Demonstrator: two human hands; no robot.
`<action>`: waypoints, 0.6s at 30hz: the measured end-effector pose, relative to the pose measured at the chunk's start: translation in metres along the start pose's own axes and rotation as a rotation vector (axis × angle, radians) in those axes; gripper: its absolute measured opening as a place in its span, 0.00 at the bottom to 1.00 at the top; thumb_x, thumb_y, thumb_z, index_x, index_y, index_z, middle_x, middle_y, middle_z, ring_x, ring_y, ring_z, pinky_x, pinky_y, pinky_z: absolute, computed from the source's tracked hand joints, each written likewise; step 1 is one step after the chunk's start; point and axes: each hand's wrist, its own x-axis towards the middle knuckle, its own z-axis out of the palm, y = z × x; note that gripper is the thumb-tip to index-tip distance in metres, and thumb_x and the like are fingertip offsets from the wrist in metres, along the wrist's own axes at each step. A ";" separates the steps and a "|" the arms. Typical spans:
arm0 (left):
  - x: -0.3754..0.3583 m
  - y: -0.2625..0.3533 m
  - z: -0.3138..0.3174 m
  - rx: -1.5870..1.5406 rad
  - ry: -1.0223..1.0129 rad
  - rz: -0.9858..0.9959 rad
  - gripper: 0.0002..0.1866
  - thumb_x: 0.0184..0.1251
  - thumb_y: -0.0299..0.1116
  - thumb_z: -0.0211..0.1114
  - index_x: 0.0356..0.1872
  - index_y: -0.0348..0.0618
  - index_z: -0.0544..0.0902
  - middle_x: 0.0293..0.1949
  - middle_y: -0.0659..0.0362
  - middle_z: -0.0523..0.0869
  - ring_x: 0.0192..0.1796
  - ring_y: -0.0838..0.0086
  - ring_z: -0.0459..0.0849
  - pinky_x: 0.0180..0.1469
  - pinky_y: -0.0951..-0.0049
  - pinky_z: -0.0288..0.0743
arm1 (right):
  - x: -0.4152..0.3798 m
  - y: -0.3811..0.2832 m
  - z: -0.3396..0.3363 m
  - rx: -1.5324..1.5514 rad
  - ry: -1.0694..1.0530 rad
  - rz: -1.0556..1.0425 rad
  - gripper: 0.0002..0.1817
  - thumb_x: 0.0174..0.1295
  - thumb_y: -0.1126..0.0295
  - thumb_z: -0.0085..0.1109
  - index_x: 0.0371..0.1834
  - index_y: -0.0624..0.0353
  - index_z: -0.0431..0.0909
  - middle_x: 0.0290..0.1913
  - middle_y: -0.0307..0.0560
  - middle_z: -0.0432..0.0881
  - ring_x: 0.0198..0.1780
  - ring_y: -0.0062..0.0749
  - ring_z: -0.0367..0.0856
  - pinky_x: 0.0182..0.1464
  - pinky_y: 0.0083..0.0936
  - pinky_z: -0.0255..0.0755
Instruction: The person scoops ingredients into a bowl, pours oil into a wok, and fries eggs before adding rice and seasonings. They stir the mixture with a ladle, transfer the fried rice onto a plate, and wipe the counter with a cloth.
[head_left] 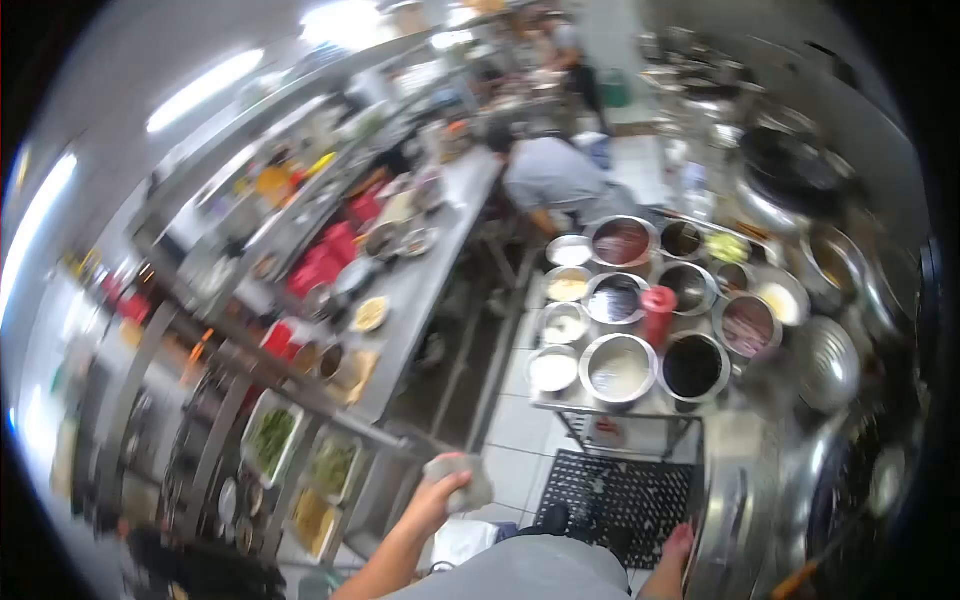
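My left hand (pixel 432 500) is closed around a bunched grey cloth (pixel 472 483), held up in front of my body at the lower middle. My right hand (pixel 678 542) hangs low beside the edge of the steel stove counter (pixel 735 500); it is small and blurred, and its fingers cannot be made out. Ahead of me stands a small table with several steel bowls of sauces and seasonings, among them a bowl of cloudy pale liquid (pixel 618 368) and one of dark liquid (pixel 694 366). A red squeeze bottle (pixel 657 312) stands among them.
A black perforated mat (pixel 610 505) lies on the tiled floor. To the left runs a long steel worktable (pixel 425 300) with plates and red items, plus trays of greens (pixel 272 438) below. A co-worker in grey (pixel 555 178) bends down beyond the bowls. Woks (pixel 795 170) line the right.
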 end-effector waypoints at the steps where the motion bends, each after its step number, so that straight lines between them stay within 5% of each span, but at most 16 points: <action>1: -0.001 0.002 0.000 -0.018 -0.005 -0.024 0.24 0.65 0.30 0.67 0.61 0.45 0.72 0.53 0.55 0.80 0.57 0.65 0.81 0.58 0.59 0.79 | -0.020 0.006 0.010 -0.107 0.184 -0.115 0.08 0.71 0.70 0.56 0.46 0.62 0.80 0.32 0.44 0.82 0.38 0.31 0.84 0.43 0.23 0.82; 7: 0.030 -0.007 -0.024 -0.045 -0.041 -0.047 0.22 0.65 0.27 0.64 0.60 0.44 0.72 0.52 0.54 0.80 0.55 0.63 0.80 0.55 0.59 0.80 | -0.045 0.004 0.040 -0.069 0.405 -0.104 0.10 0.69 0.66 0.60 0.45 0.61 0.80 0.38 0.42 0.85 0.44 0.30 0.85 0.52 0.26 0.84; 18: 0.105 0.033 -0.029 0.142 -0.241 -0.102 0.22 0.66 0.29 0.63 0.60 0.43 0.72 0.50 0.53 0.82 0.51 0.62 0.83 0.52 0.58 0.82 | -0.068 -0.008 0.050 -0.100 0.268 -0.101 0.06 0.69 0.70 0.59 0.42 0.59 0.80 0.37 0.43 0.85 0.41 0.32 0.86 0.47 0.30 0.85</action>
